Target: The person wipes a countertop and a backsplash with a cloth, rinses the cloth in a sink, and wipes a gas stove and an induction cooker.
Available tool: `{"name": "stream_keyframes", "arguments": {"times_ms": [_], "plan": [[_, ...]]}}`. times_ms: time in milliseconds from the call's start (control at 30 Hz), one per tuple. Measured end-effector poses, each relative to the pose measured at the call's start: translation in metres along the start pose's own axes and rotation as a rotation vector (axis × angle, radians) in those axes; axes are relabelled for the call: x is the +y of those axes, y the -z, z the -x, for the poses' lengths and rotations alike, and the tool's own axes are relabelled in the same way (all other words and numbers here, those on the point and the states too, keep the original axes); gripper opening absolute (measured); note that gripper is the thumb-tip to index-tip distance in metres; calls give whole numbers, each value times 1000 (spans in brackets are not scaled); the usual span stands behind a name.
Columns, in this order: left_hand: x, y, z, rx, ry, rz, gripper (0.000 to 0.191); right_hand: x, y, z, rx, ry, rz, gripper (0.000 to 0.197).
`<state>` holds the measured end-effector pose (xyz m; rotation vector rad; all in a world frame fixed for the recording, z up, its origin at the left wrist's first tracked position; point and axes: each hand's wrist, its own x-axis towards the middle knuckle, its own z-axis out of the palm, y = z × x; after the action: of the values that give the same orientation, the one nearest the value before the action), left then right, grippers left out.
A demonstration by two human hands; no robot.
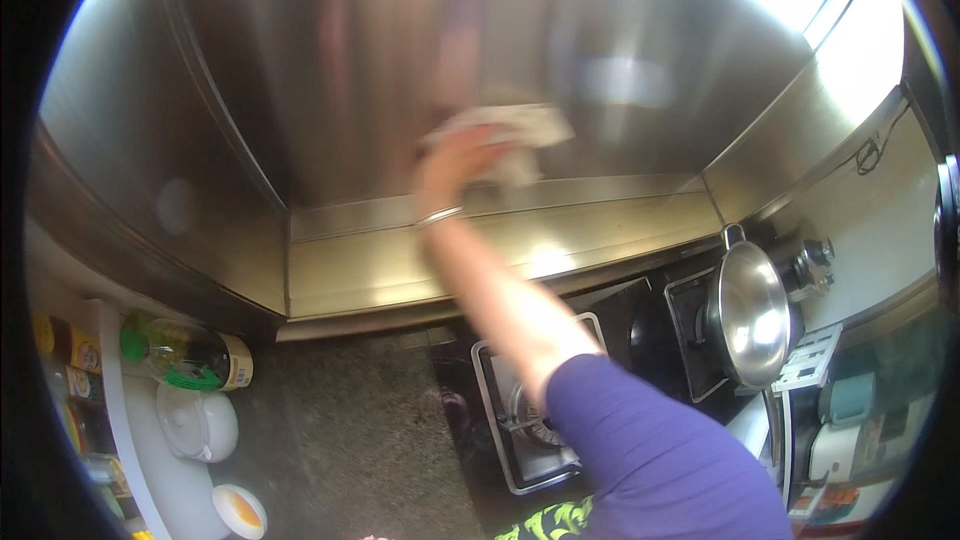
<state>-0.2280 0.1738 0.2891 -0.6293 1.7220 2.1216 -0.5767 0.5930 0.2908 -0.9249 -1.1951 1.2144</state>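
My right hand (459, 157) reaches up from the lower right and holds a pale cloth (551, 124) flat against the stainless steel panel of a range hood (637, 139). Hand and cloth are blurred, and the fingers are partly lost in the blur. A silver bangle (439, 217) circles the wrist, and a purple sleeve (660, 450) covers the upper arm. Below the forearm, part of a gas burner (525, 439) with a square metal surround shows on the black cooktop (469, 457). My left hand is out of view.
On the other burner at right sits a steel wok (754, 315). A white slotted rack (808, 360) stands beyond it. At left are a green-capped bottle (191, 352), a white lidded pot (199, 424) and a small bowl with orange contents (240, 511). The hood's lower ledge (600, 221) juts above the cooktop.
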Motion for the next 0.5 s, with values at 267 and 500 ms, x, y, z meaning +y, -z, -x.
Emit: {"name": "stream_keyframes", "arguments": {"times_ms": [267, 500], "plan": [[-1, 29, 15, 136, -49, 82, 27, -70, -7, 164, -502, 269, -185, 39], [2, 9, 12, 81, -7, 63, 26, 4, 51, 134, -1034, 765, 803, 42]]}}
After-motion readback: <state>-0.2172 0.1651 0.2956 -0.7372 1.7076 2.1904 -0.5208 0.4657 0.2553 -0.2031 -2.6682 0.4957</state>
